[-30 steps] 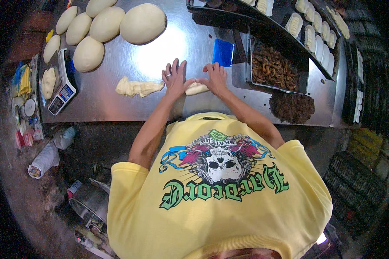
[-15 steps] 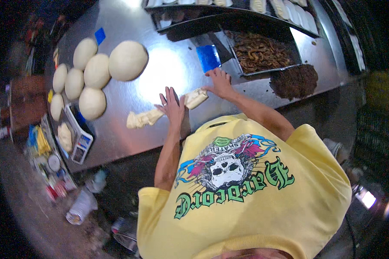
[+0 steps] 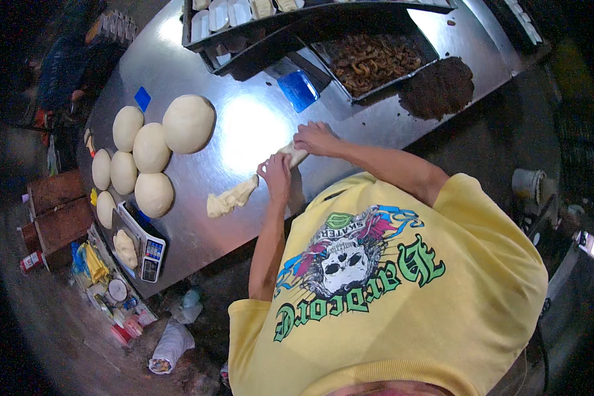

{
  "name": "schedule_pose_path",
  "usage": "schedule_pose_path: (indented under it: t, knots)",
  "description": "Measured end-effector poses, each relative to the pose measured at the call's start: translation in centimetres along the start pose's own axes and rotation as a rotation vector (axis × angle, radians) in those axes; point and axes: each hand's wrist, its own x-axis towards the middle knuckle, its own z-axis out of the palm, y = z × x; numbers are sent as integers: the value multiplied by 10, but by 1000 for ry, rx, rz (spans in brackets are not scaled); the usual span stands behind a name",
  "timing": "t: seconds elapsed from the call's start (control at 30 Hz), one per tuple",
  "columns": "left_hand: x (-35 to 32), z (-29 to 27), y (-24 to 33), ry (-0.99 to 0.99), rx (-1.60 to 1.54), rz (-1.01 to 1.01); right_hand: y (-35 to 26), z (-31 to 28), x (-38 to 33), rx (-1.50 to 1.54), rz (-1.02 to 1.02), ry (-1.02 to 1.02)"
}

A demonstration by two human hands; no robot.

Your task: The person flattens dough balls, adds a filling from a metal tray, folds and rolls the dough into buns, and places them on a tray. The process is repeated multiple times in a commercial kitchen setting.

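Note:
My left hand point(image 3: 275, 175) and my right hand point(image 3: 316, 138) are both closed on a short pale piece of dough point(image 3: 293, 156) at the front of the metal table. The fingers curl over its two ends and hide part of it. Just left of my left hand, a second, uneven strip of dough point(image 3: 232, 198) lies on the metal, apart from the held piece. Beyond my right hand rests a flat blue rectangular piece point(image 3: 297, 90).
Several smooth dough balls point(image 3: 189, 124) cluster at the left, beside a scale point(image 3: 153, 254) bearing a dough lump point(image 3: 125, 249). At the back right are a tray of brown strips point(image 3: 373, 64) and a dark crumbly mound point(image 3: 437, 88). Black trays point(image 3: 247, 28) with pale pieces stand behind.
My left hand has shifted from between the two dough pieces onto the right one, and both hands have closed round it. The view has turned, so the table sits differently.

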Motion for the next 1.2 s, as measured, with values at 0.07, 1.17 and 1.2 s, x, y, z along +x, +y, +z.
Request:
schedule_pose_path:
  t: [0.07, 1.17, 1.2]
  knots:
    - [9, -1, 3, -113, 97, -108, -9, 0, 7, -122, 54, 9]
    - [32, -8, -13, -157, -163, 78, 11, -31, 0, 217, -160, 12]
    - [31, -2, -5, -31, -95, 200, 11, -22, -1, 175, -224, -53]
